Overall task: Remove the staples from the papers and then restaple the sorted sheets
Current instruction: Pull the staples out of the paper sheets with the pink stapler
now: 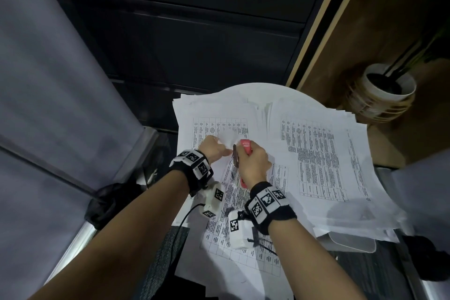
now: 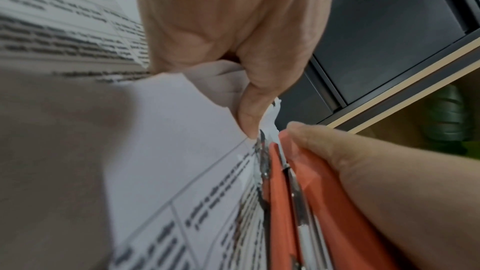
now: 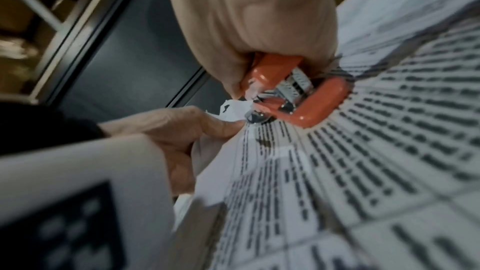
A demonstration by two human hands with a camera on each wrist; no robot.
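My right hand (image 1: 253, 160) grips a red stapler (image 1: 245, 146), whose metal tip meets the torn corner of a printed sheet (image 1: 241, 204). My left hand (image 1: 215, 148) pinches that corner just left of the tip. In the left wrist view the left thumb (image 2: 249, 114) presses the ragged paper corner (image 2: 271, 118) against the stapler (image 2: 280, 202). In the right wrist view the stapler (image 3: 311, 106) is wrapped by my right hand (image 3: 254, 28), and the left fingers (image 3: 197, 124) hold the torn paper bit (image 3: 233, 110). No staple is clearly visible.
Two spread stacks of printed sheets (image 1: 316, 153) cover the small round table (image 1: 258, 86). A white pot (image 1: 387, 87) stands on the wooden shelf at right. A grey partition (image 1: 48, 104) rises at left, dark cabinet fronts (image 1: 182, 31) behind.
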